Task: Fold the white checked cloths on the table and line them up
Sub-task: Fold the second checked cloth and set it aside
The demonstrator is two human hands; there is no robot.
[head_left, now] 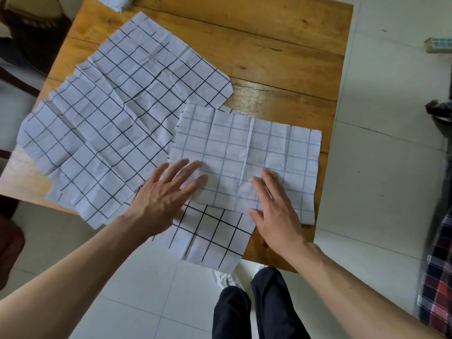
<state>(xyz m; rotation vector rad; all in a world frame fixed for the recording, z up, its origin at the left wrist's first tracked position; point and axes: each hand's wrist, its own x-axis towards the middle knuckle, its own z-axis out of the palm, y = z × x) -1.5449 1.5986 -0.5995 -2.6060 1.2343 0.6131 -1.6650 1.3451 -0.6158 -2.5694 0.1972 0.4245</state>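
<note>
In the head view, a folded checked cloth [247,157] is pressed flat near the wooden table's [281,57] front edge by the left hand [168,192] and right hand [276,211], fingers straight. Unfolded cloths [117,113] are spread overlapping at its left.

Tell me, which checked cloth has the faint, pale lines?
The cloth under both hands, at the table's right side. Its grid looks pale grey, while the cloths spread out to the left and the one hanging over the near edge show bold black lines.

A checked cloth [115,1] is cut off by the top edge; plaid fabric [437,272] at right is blurred.
</note>
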